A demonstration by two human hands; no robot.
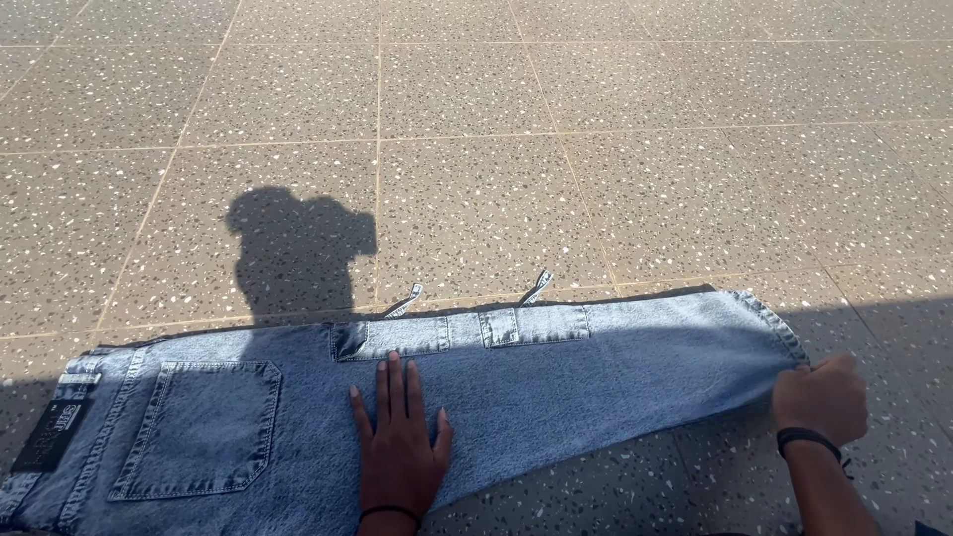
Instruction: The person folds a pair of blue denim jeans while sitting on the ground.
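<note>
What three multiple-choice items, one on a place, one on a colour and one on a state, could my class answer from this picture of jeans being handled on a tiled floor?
1. Where does the left hand rest?
A. flat on the jeans
B. on the bare floor
C. in the back pocket

2. What colour are the jeans?
A. black
B. light blue
C. dark green

3. What is the right hand doing?
A. hanging free
B. lying flat and open
C. gripping the leg hem

Answers: 1 A, palm down with fingers spread on the denim. 2 B, pale washed denim. 3 C, fingers closed on the cloth's end.

bare tiled floor (596, 149) beyond jeans (556, 387)
</note>
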